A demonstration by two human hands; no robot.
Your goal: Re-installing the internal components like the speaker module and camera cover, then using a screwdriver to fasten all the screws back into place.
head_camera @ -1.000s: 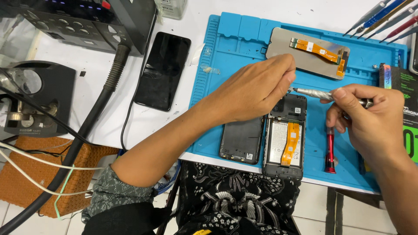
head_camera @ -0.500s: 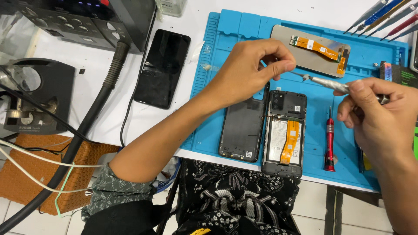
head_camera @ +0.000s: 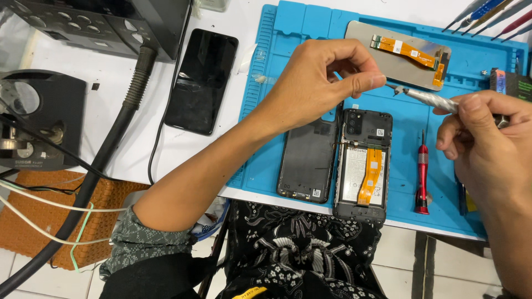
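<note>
Silver screwdriver (head_camera: 429,99), knurled metal shaft, held level above blue repair mat (head_camera: 288,50). Right hand (head_camera: 487,144) fingers wrapped tight round its handle end; left hand (head_camera: 321,83) thumb & forefinger pressed together at the tip. Just below grip: opened phone (head_camera: 360,166) w/ orange flex, back cover (head_camera: 307,160) beside it, red screwdriver (head_camera: 422,171) nearby.

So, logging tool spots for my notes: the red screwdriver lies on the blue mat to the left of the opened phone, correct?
Not quite. The head view shows the red screwdriver on the blue mat, but to the right of the opened phone, not the left.
</note>
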